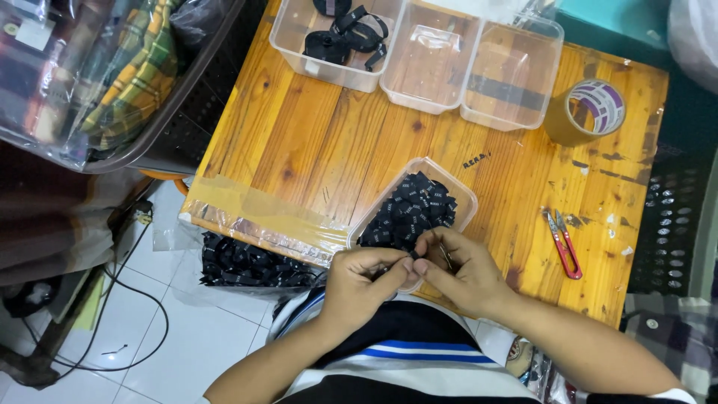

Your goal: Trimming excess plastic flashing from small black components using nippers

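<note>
I am working at the near edge of the table [314, 150], both hands meeting just below the clear tub [458, 196] of small black labels [411, 213]. My left hand [357, 284] is curling closed, thumb and forefinger pinching one small black label [412, 256] at its end. My right hand [467, 273] is closing on the same piece from the other side, fingertips touching the left ones; a thin metal sliver shows between its fingers, too small to identify. Judgement: I am in the handling step on a single label, folding or separating it. The next move is calling for a firm pinch and a fine pull. The red snips [562, 243] are lying just right of my right hand, untouched.
</note>
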